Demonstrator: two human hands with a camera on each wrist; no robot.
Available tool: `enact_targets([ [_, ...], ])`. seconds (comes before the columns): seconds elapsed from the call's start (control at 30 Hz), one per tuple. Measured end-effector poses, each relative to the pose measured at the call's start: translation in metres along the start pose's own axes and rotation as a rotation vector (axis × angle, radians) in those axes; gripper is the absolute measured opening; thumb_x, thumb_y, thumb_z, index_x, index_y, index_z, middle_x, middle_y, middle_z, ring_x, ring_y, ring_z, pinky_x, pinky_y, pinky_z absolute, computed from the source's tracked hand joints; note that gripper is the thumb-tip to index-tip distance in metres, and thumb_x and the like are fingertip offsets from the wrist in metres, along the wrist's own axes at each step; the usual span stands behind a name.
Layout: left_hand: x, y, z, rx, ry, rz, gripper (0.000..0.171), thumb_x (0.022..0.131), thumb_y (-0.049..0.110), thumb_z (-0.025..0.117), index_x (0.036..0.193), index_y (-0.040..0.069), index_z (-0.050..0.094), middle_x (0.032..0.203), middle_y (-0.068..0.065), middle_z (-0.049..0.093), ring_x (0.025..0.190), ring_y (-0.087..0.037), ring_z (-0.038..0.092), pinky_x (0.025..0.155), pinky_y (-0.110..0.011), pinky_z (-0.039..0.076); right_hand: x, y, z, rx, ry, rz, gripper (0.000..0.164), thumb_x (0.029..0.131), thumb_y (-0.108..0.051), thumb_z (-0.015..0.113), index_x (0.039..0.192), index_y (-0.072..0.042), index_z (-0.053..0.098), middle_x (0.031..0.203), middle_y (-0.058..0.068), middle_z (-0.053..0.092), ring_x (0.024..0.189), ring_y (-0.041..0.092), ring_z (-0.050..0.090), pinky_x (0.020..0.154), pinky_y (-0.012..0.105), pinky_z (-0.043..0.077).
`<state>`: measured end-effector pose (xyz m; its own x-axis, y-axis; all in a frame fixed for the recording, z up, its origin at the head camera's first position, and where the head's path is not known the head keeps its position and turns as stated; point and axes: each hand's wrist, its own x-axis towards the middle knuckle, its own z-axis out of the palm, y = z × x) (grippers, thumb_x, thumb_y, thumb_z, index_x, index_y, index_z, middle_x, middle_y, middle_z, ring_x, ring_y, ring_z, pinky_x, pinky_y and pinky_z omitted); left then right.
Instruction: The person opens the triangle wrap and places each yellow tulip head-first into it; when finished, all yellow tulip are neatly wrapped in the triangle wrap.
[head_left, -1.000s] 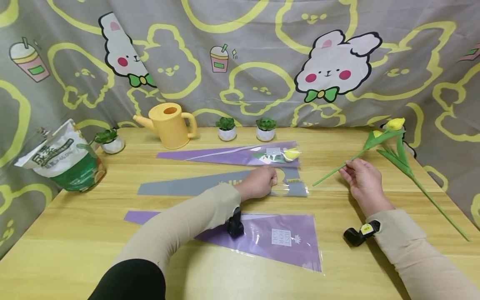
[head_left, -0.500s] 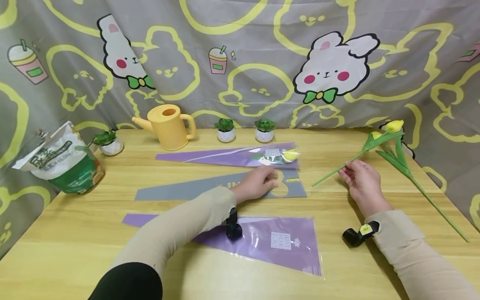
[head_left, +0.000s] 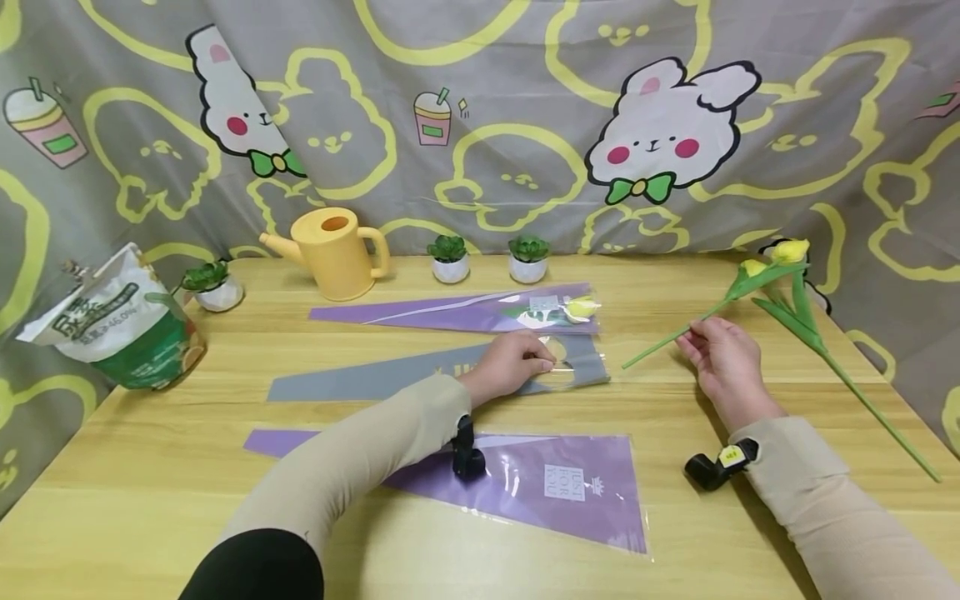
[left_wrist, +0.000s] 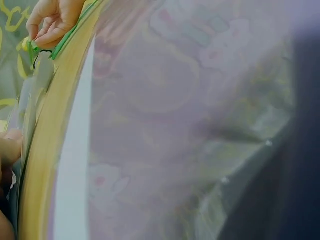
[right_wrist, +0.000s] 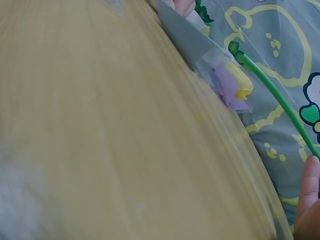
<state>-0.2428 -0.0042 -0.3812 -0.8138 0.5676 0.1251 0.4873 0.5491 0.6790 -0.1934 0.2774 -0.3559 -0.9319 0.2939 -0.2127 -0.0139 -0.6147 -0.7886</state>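
In the head view my left hand [head_left: 510, 364] pinches the grey flower sleeve [head_left: 360, 375] near its clear round window; the sleeve's wide right end is slightly raised. My right hand [head_left: 726, 367] holds a yellow artificial tulip [head_left: 742, 285] by its green stem, the bare stem end pointing left toward the sleeve. The right wrist view shows the stem [right_wrist: 280, 100] above the fingers [right_wrist: 311, 190]. At the left edge of the left wrist view, my left fingers [left_wrist: 10, 147] grip the sleeve. A second tulip [head_left: 847, 375] lies at the right.
A purple sleeve with a yellow tulip inside [head_left: 450, 312] lies behind the grey one. Another purple sleeve [head_left: 517, 483] lies in front, partly under my left forearm. Along the back stand a yellow watering can [head_left: 337, 258] and small potted plants [head_left: 450, 260]. A bag [head_left: 123, 325] stands left.
My left thumb and fingers, apart half a second ago, have come together on the grey sleeve, and its right end has lifted a little. My right hand and its tulip have barely moved.
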Motion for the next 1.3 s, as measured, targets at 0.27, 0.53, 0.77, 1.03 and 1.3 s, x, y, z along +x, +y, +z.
enact_targets([
  [0.27, -0.002, -0.006, 0.002, -0.154, 0.054, -0.034, 0.006, 0.085, 0.015, 0.067, 0.087, 0.013, 0.072, 0.087, 0.002, 0.063, 0.078, -0.009, 0.053, 0.072, -0.022, 0.044, 0.0, 0.002, 0.004, 0.043, 0.057, -0.007, 0.02, 0.087, 0.008, 0.051, 0.071, -0.003, 0.053, 0.065, 0.006, 0.056, 0.061, 0.013, 0.056, 0.063, 0.023, 0.054],
  [0.53, -0.004, -0.007, 0.002, -0.281, 0.112, 0.023, 0.005, 0.084, 0.01, 0.067, 0.086, 0.007, 0.07, 0.086, -0.003, 0.062, 0.077, -0.008, 0.051, 0.07, -0.02, 0.044, -0.003, 0.01, 0.015, 0.03, 0.05, -0.013, 0.018, 0.087, 0.01, 0.049, 0.073, -0.002, 0.052, 0.064, 0.007, 0.056, 0.059, 0.014, 0.057, 0.062, 0.023, 0.054],
  [0.77, -0.006, -0.008, 0.001, -0.313, 0.102, 0.047, 0.007, 0.085, 0.009, 0.065, 0.089, 0.006, 0.071, 0.088, -0.004, 0.064, 0.076, -0.007, 0.052, 0.068, -0.02, 0.045, -0.009, 0.022, 0.027, -0.04, 0.007, -0.037, 0.013, 0.087, 0.009, 0.048, 0.082, -0.003, 0.045, 0.068, 0.006, 0.055, 0.06, 0.013, 0.057, 0.064, 0.022, 0.054],
  [1.03, -0.006, -0.009, 0.001, -0.324, 0.1, 0.024, 0.01, 0.086, 0.012, 0.065, 0.092, 0.006, 0.071, 0.086, -0.003, 0.064, 0.073, -0.008, 0.052, 0.066, -0.021, 0.044, -0.02, 0.037, 0.04, -0.04, -0.126, -0.038, 0.024, 0.085, 0.014, 0.048, 0.09, -0.007, 0.037, 0.068, 0.004, 0.058, 0.06, 0.014, 0.062, 0.061, 0.023, 0.054],
  [1.3, -0.005, -0.008, 0.003, -0.351, 0.099, -0.006, 0.009, 0.085, 0.012, 0.065, 0.091, 0.006, 0.07, 0.087, -0.005, 0.065, 0.073, -0.008, 0.054, 0.067, -0.021, 0.048, -0.027, 0.047, 0.049, -0.163, -0.161, 0.018, 0.022, 0.086, 0.013, 0.047, 0.09, -0.004, 0.034, 0.067, 0.004, 0.063, 0.065, 0.011, 0.066, 0.066, 0.02, 0.053],
])
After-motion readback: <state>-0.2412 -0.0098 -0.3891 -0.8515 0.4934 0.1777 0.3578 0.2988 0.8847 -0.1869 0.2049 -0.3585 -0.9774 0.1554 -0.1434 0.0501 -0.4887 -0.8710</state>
